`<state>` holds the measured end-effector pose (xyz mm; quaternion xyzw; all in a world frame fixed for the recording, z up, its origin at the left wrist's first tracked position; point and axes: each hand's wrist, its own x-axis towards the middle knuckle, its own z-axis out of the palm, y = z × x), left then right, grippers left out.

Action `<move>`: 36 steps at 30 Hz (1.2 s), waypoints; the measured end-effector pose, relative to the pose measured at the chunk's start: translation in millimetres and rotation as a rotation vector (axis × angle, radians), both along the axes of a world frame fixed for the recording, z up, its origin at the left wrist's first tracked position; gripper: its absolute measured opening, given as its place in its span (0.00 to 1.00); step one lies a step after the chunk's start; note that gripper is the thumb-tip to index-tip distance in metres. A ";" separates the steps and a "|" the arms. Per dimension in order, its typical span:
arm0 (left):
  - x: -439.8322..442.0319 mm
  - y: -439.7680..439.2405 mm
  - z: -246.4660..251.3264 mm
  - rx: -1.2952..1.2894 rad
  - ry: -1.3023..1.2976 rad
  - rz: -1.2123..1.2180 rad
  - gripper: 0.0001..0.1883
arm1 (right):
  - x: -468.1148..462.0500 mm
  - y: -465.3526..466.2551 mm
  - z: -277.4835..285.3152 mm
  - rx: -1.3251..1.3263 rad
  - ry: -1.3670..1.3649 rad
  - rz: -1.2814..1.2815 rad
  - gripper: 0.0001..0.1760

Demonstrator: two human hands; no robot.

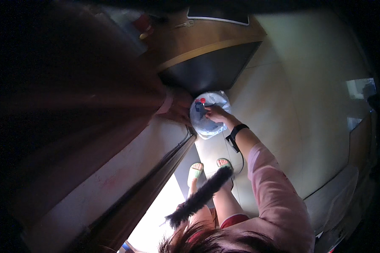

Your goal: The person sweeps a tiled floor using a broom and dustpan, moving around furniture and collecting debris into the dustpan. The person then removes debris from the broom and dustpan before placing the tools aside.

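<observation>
My right hand [216,114] reaches over a round bin lined with a translucent plastic bag [209,134]. Its index finger points into the opening, with the thumb apart below. Right by the fingertip is a small round red thing on a short white stick [203,100], like a lollipop; whether the fingers touch it is unclear. Dark blue scraps [198,107] show inside the bag. A fluffy black duster [199,199] is held up slantwise over my legs. My left hand [180,206] is mostly hidden behind it and appears to grip it.
A wooden cabinet [190,44] with a dark front stands behind the bin, bearing a key [186,23] and a white-edged dark panel [218,15]. A dark reddish curtain [114,104] hangs at left. Pale floor tiles [281,110] extend right. Green slippers [195,172] are on my feet.
</observation>
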<state>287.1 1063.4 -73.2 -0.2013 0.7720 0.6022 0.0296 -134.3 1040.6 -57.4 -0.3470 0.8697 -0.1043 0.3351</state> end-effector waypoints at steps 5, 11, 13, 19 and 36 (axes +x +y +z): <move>87.3 -21.3 21.3 -0.043 -0.126 0.095 0.13 | 9.6 -6.9 40.5 0.085 0.333 0.304 0.16; 110.3 -19.7 36.8 -0.107 -0.182 0.140 0.13 | 23.9 17.5 98.1 -0.244 0.712 0.306 0.12; 109.0 -17.0 41.4 -0.095 -0.089 0.281 0.13 | 32.3 38.8 117.2 -0.532 0.574 0.168 0.14; 172.8 -41.3 73.1 -0.071 -0.119 0.262 0.24 | 101.4 132.2 196.5 -0.254 0.131 -0.152 0.10; 466.3 -97.0 204.7 -0.009 0.050 0.960 0.18 | 467.5 62.4 202.5 -0.071 -0.213 0.743 0.13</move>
